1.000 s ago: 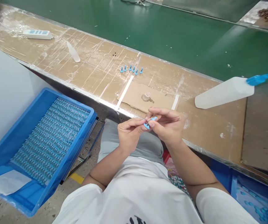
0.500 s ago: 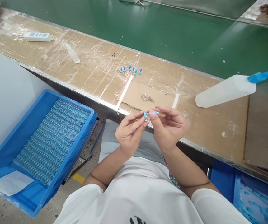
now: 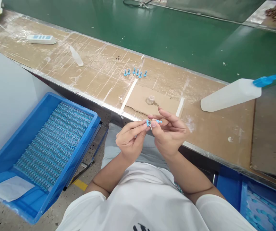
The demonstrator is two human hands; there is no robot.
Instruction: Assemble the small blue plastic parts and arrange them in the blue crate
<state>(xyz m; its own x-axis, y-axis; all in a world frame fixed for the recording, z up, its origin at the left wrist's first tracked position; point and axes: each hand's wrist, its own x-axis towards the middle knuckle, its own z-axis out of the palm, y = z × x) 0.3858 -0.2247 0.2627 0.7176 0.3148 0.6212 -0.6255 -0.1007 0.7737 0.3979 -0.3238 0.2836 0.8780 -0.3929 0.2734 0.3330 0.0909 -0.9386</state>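
Observation:
Between my two hands is a small blue plastic part with a metal shaft [image 3: 148, 123], held lying sideways near the table's front edge. My left hand [image 3: 130, 138] pinches its wide round end. My right hand [image 3: 170, 134] grips the narrower end between thumb and a finger, its other fingers partly spread. Just beyond, a small clear cup [image 3: 150, 100] sits on a cardboard sheet [image 3: 138, 96], a wet stain beside it. Several similar blue parts [image 3: 137, 72] stand upright farther back on the table.
A blue crate [image 3: 93, 123] with rows of blue parts stands at the left. On the table [image 3: 214, 128] are a large white bottle [image 3: 231, 94], a small dropper bottle [image 3: 76, 56] and a power strip [image 3: 41, 39]. A blue bin [image 3: 231, 183] holds blue pieces at lower right.
Both hands have moved slightly down and left with the blue part between them. My right index finger is raised a little more. The view has shifted slightly.

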